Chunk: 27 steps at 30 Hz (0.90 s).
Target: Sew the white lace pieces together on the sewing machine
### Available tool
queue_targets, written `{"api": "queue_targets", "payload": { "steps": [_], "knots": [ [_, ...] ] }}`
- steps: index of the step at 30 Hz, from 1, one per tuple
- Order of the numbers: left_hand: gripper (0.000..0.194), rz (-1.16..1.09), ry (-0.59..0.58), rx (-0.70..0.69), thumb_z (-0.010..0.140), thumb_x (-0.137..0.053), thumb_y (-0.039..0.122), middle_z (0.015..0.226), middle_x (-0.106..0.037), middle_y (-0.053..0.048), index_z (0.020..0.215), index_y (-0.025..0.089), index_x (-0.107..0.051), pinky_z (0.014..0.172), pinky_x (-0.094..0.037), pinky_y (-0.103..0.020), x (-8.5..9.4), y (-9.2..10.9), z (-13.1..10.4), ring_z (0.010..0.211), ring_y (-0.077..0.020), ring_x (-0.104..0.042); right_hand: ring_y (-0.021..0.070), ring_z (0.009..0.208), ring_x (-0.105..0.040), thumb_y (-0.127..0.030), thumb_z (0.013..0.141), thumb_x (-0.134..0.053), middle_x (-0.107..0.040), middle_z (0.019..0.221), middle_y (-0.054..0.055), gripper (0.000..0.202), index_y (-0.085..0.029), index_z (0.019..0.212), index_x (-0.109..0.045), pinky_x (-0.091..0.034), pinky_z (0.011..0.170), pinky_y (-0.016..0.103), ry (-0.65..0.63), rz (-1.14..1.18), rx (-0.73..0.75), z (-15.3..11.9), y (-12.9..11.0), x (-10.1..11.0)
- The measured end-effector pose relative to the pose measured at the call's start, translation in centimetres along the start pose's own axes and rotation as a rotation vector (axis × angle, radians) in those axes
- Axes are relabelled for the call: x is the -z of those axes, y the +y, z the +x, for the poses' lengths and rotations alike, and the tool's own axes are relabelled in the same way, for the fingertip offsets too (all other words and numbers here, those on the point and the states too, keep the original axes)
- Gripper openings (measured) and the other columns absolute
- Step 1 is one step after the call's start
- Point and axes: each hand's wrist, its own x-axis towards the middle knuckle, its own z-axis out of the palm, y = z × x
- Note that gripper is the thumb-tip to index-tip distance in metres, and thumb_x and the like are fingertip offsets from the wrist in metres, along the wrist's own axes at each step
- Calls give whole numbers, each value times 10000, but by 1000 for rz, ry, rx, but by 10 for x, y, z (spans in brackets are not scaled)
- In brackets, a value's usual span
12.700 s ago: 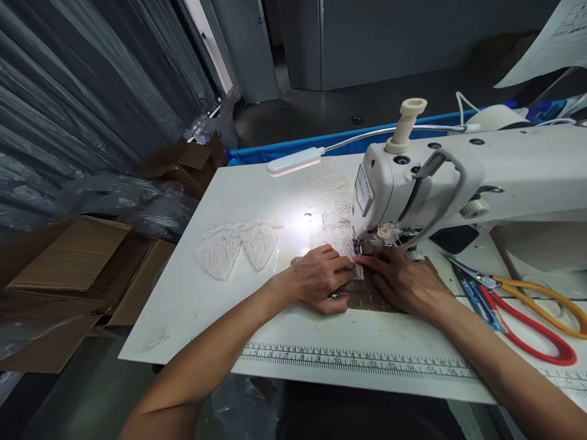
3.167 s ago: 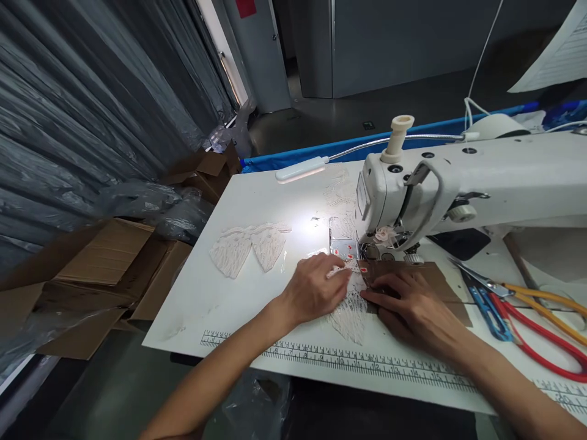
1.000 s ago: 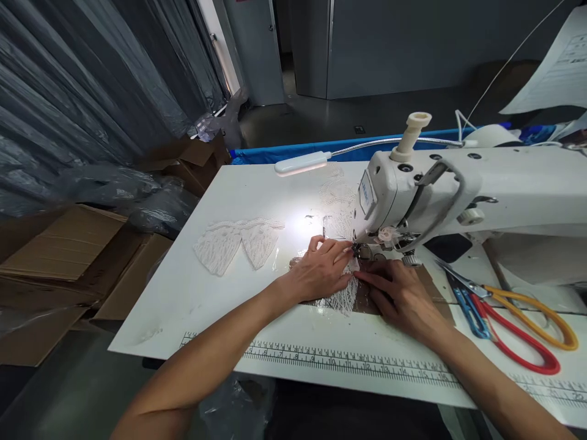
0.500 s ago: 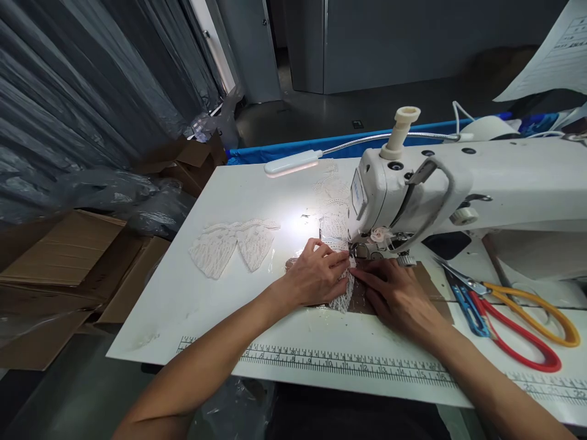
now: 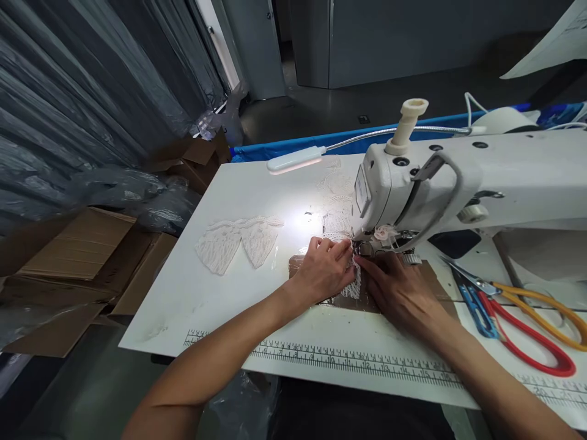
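Note:
A strip of white lace [image 5: 353, 287] lies at the needle of the white sewing machine [image 5: 426, 183], on a brown patch [image 5: 435, 284] of the table. My left hand [image 5: 321, 269] presses down on the lace from the left, its fingers bent and close together. From the right, my right hand [image 5: 398, 286] holds the lace edge near the presser foot, index finger stretched toward it; its thumb is partly hidden. More lace [image 5: 336, 223] runs out behind the needle, up the table. Another scalloped lace piece [image 5: 238, 241] rests flat to the left.
Scissors with red and orange handles [image 5: 532, 330] and blue thread snips [image 5: 479, 313] lie at right. A printed ruler [image 5: 330, 359] follows the front edge. A lit lamp [image 5: 296, 160] hangs over the table. Cardboard boxes [image 5: 77, 244] stand left of it.
The lace has moved away from me under the needle, so less shows in front of my hands. My left hand has moved slightly forward with it; the camera view has shifted a little.

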Motion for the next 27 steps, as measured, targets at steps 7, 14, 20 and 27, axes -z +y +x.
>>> {"api": "queue_targets", "payload": {
  "steps": [7,14,20,27],
  "knots": [
    [361,-92,16,146,991,-395,360,1262,-594,-115,1196,126,-580,797,-405,-417,-3,10,1,957,-245,-533,290,974,-584,-280,979,-394,-562,1128,162,398,-195,1343,-532,-537,794,432,62,210,-136,-10,4,3],
    [301,-182,128,169,989,-425,325,1346,-536,-146,1185,129,-544,866,-446,-435,4,-17,3,1062,-248,-538,268,980,-618,-296,970,-433,-608,1106,113,353,-234,1296,-556,-548,821,429,87,278,-153,-13,11,23],
    [226,-176,31,-56,985,-458,231,1177,-625,-135,1144,115,-570,798,-478,-385,34,-33,-6,965,-223,-595,258,1050,-622,-296,978,-431,-603,1181,110,336,-247,1283,-564,-555,864,412,19,366,-113,-30,22,42],
    [151,-428,-120,-224,937,-590,272,1020,-652,-84,975,147,-667,821,-500,-333,20,-23,-17,917,-180,-611,271,956,-648,-276,951,-519,-648,1075,77,291,-331,1229,-587,-588,717,399,76,491,-17,-70,-33,80]
  ]
}}
